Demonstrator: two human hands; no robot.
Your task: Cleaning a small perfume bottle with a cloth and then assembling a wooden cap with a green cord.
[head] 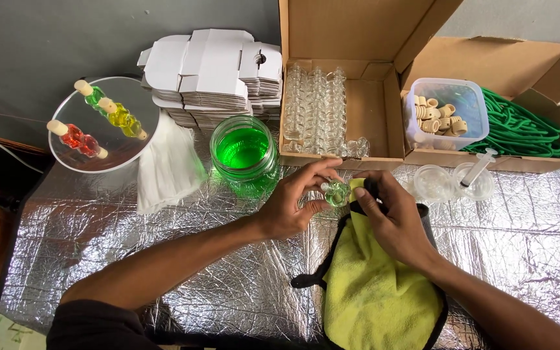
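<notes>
My left hand pinches a small clear glass bottle filled with green liquid, over the foil-covered table. My right hand holds a yellow-green microfibre cloth with a black edge and presses its top corner against the bottle. Just behind my left hand stands a glass jar of green liquid.
A cardboard box holds rows of empty small glass bottles. A second box holds a tub of corks and green cord. A syringe lies across clear dishes. Flat white cartons, white cloth, round plate with filled bottles sit left.
</notes>
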